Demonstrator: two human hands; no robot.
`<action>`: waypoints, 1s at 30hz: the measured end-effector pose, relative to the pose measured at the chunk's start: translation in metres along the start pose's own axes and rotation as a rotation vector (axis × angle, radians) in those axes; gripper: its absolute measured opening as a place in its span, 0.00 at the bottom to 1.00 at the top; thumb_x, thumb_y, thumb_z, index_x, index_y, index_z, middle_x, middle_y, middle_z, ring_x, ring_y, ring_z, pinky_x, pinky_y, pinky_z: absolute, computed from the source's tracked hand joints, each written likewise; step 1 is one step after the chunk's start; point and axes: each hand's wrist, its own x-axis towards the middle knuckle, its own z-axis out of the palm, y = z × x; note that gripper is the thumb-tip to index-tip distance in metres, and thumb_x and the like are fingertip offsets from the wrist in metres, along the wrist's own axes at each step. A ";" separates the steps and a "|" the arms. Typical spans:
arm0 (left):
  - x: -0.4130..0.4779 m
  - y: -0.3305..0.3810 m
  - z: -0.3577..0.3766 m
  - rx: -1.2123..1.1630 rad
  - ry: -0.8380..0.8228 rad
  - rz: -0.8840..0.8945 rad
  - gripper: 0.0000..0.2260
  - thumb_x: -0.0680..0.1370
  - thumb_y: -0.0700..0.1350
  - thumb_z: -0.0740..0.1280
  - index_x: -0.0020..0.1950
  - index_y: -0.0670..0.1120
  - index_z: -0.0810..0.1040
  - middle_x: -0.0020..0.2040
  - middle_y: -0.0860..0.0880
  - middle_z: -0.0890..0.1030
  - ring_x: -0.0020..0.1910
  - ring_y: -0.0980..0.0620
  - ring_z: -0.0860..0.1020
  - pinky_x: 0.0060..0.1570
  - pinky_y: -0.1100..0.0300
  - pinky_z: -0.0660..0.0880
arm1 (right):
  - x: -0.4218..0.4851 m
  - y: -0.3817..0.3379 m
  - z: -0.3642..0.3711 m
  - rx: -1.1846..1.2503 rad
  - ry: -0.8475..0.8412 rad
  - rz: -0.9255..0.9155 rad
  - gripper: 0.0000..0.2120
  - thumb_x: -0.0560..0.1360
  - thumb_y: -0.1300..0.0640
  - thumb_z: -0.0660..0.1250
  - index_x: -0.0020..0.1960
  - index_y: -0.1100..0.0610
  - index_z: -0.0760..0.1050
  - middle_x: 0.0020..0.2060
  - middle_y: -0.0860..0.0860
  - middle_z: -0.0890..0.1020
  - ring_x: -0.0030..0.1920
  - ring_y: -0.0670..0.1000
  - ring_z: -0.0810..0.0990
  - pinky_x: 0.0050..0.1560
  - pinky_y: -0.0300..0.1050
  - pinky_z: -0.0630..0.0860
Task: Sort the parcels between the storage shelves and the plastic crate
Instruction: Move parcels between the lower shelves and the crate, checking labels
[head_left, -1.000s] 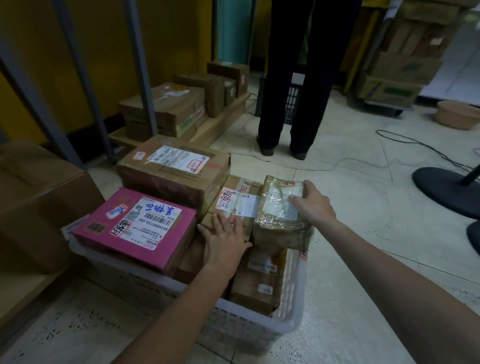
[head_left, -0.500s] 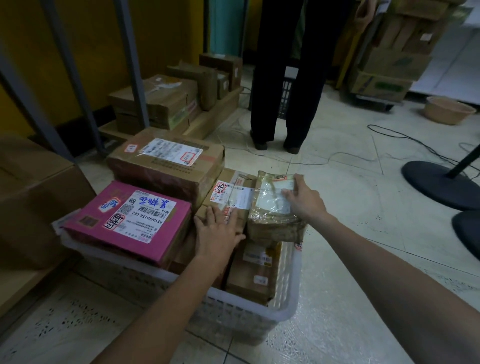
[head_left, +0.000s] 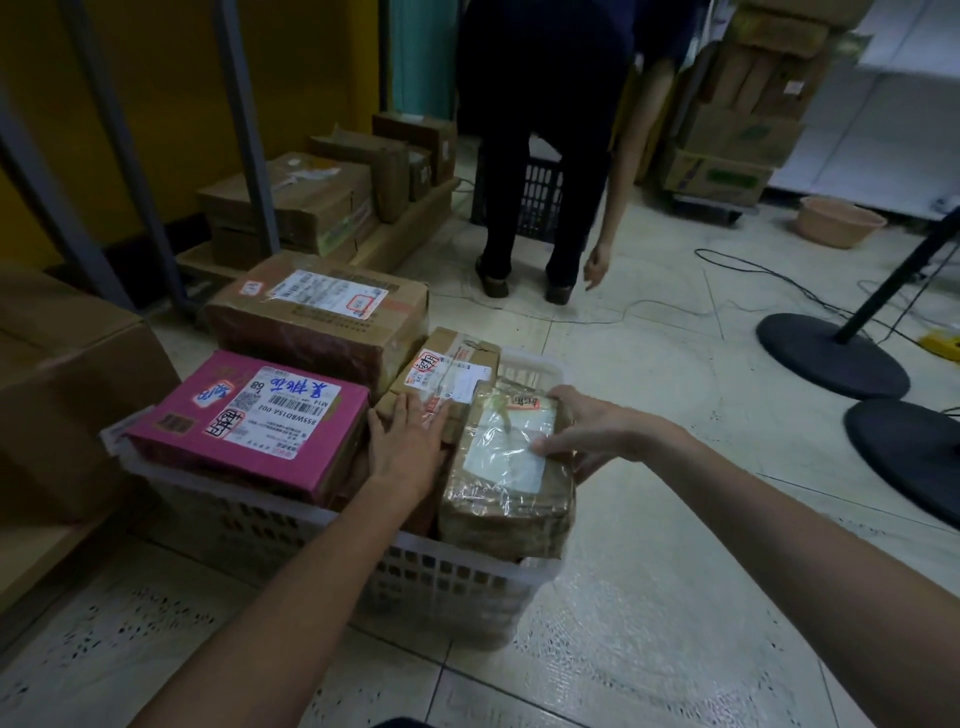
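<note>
My right hand (head_left: 597, 434) is curled around the far right edge of a tape-wrapped brown parcel (head_left: 506, 480), thumb laid across its clear label pouch and the fingers wrapped over the far side, so the grip is closed on it. That parcel sits tilted at the right end of the white plastic crate (head_left: 415, 571), its near end sticking up above the crate rim. My left hand (head_left: 408, 441) lies flat and open, fingers together, palm down on a small cardboard parcel (head_left: 447, 374) with a white label and a red stamp; it presses on that box without gripping it. The two hands are close, with the wrapped parcel's left edge just beside my left hand's knuckles.

To the left in the crate, touching the small box, lies a pink box (head_left: 249, 421) with a barcode label and blue handwriting. Behind it a larger brown carton (head_left: 322, 317) rests on top of the load. Further back, more cartons sit on the low shelf board (head_left: 395, 234) between grey metal uprights. Another person (head_left: 535, 156) stands on the tiled floor beyond the crate, one arm hanging down.
</note>
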 end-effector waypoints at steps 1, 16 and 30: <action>0.000 0.001 -0.001 0.017 -0.010 -0.009 0.31 0.80 0.49 0.56 0.75 0.52 0.39 0.76 0.38 0.45 0.75 0.41 0.45 0.69 0.36 0.47 | -0.003 -0.002 -0.003 0.021 -0.054 0.026 0.36 0.71 0.63 0.71 0.72 0.55 0.55 0.61 0.59 0.73 0.50 0.59 0.81 0.47 0.54 0.82; 0.004 0.002 -0.005 -0.489 0.279 -0.087 0.18 0.74 0.47 0.68 0.59 0.43 0.65 0.62 0.42 0.71 0.54 0.41 0.76 0.42 0.56 0.66 | 0.017 -0.018 -0.010 -0.010 -0.167 0.172 0.28 0.69 0.73 0.69 0.66 0.64 0.65 0.48 0.60 0.78 0.43 0.60 0.85 0.40 0.46 0.82; -0.036 0.034 -0.009 -0.891 0.052 0.009 0.24 0.72 0.60 0.64 0.64 0.49 0.69 0.57 0.49 0.74 0.56 0.48 0.74 0.51 0.56 0.73 | 0.044 -0.001 -0.004 -0.160 -0.115 0.274 0.44 0.65 0.34 0.69 0.71 0.60 0.63 0.63 0.64 0.72 0.46 0.60 0.81 0.36 0.49 0.82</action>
